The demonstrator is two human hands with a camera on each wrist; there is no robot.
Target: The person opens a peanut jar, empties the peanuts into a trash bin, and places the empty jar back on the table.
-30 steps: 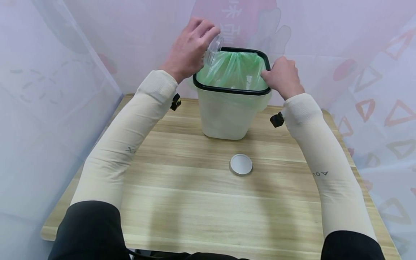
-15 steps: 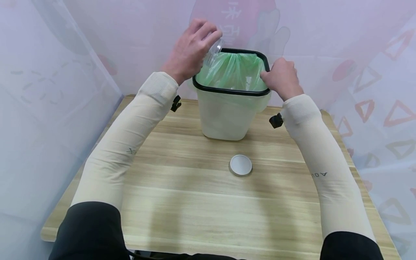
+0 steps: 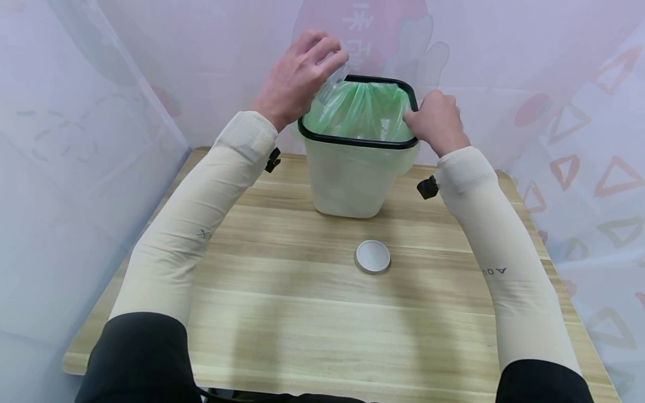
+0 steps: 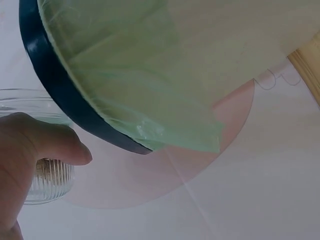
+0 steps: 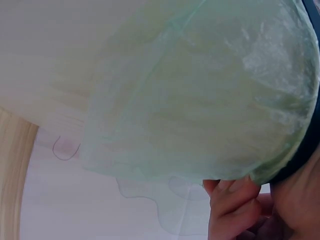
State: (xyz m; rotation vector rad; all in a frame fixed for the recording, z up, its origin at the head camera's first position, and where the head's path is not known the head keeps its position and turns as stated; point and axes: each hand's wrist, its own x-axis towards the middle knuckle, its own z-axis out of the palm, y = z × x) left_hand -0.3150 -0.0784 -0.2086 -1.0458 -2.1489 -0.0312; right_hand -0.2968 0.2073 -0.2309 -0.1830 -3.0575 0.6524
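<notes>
My left hand (image 3: 302, 78) grips a clear glass jar (image 3: 332, 83) by its side, tilted at the left rim of a trash can (image 3: 347, 182). Ribbed glass and something brownish inside the jar (image 4: 52, 182) show in the left wrist view. A thin green bag (image 3: 370, 109) lines the can, folded over under its black rim (image 3: 360, 141). At the can's right side my right hand (image 3: 438, 120) holds the rim, thumb on top and curled fingers (image 5: 235, 202) below against the bag. The can's bottom inside is hidden from view.
A round silvery lid (image 3: 373, 256) lies flat on the wooden table (image 3: 312, 324) in front of the can. Printed cloth walls (image 3: 242, 50) stand close behind and on both sides of the table.
My left hand has shifted slightly right and turned, so less of the jar shows beside its fingers. The right hand stays on the rim, and the can and lid have not moved.
</notes>
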